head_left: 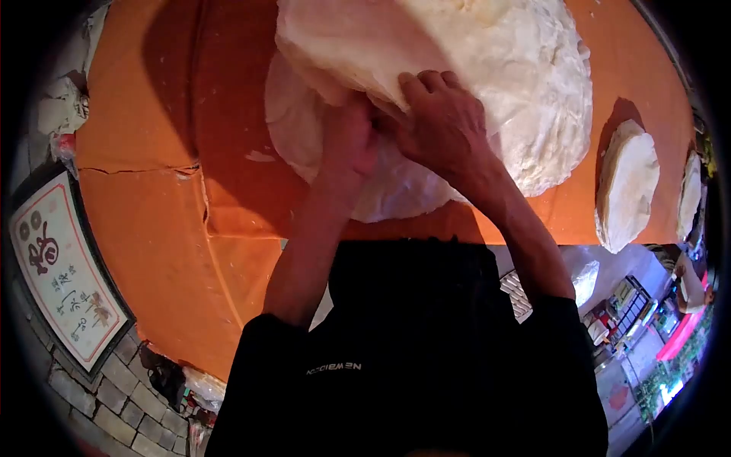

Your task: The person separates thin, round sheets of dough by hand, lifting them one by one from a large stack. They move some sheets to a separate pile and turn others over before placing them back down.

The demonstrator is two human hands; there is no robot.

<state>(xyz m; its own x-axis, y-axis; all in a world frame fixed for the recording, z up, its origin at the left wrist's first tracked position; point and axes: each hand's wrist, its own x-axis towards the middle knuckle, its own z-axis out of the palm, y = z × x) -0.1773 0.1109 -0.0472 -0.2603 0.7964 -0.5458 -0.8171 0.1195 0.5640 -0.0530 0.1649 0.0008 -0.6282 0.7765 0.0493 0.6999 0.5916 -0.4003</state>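
A large pile of thin, pale, round flatbread-like sheets (525, 99) lies in front of me, its near edge lifted and folded back. My right hand (445, 118) is closed over that raised edge, knuckles up. Close beside it, my left hand (350, 141) is closed at the underside of the same edge, its fingertips hidden by the sheets and shadow. Below both hands, the lower sheets (403, 190) spread flat and reach towards the table's front edge.
An orange cloth (145, 221) covers the table, creased on the left. Two smaller pale round pieces (628, 186) sit on the right. A sign with writing (68, 266) stands at the lower left over paving bricks (110, 407). Beyond the table at right is a black-framed rack (630, 305).
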